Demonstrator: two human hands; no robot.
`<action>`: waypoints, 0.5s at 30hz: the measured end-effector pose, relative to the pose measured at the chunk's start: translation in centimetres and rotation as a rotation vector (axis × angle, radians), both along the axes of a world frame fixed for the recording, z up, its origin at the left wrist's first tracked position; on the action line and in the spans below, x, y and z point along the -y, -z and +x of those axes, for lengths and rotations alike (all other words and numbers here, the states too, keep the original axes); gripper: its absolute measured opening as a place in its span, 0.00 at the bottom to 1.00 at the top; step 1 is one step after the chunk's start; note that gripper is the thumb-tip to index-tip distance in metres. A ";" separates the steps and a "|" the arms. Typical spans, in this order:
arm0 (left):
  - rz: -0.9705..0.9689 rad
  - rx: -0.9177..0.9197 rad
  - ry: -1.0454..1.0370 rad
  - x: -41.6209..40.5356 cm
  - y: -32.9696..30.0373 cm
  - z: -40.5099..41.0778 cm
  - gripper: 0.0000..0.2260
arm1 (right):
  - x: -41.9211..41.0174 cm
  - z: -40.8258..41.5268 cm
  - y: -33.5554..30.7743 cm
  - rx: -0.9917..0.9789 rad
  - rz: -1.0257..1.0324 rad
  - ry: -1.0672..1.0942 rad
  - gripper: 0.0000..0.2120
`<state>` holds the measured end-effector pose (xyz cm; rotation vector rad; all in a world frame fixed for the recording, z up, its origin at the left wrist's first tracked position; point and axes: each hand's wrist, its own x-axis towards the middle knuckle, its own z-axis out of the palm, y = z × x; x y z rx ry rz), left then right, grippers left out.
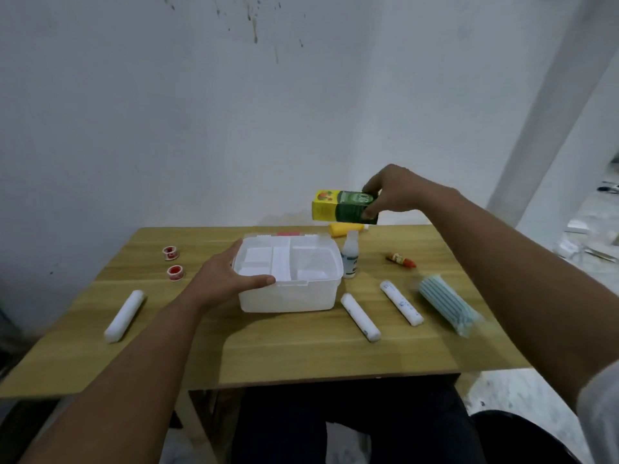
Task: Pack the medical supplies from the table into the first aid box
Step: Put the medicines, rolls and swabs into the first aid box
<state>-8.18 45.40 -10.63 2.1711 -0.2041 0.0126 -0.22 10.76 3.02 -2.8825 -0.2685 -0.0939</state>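
A single head-worn wide-angle camera looks forward and down from the seated person's own position. It sits close above the wooden surface [301,349], facing a white wall [167,112], with both forearms reaching in from the lower corners.

Table [301,349]: light wood-grain top, set close against the wall [201,112]. The wall is white, with dark drip stains [255,28] near its upper centre. At right, a white pillar [549,135] rises at a slant, with pale speckled floor [522,400] below and blurred clutter [593,242] lying beyond it.
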 end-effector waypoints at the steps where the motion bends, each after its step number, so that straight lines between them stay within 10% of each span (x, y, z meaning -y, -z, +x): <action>1: -0.007 0.000 0.001 0.0 -0.1 -0.1 0.42 | -1.6 -1.1 -0.3 -0.042 -0.056 -0.039 0.21; 7: -0.013 -0.008 0.005 -0.1 -0.4 -0.3 0.39 | -9.0 -4.0 2.1 -0.079 -0.416 -0.075 0.19; 15: 0.092 -0.040 -0.035 -0.1 0.1 0.6 0.50 | -13.5 -1.6 9.3 -0.130 -0.238 -0.174 0.23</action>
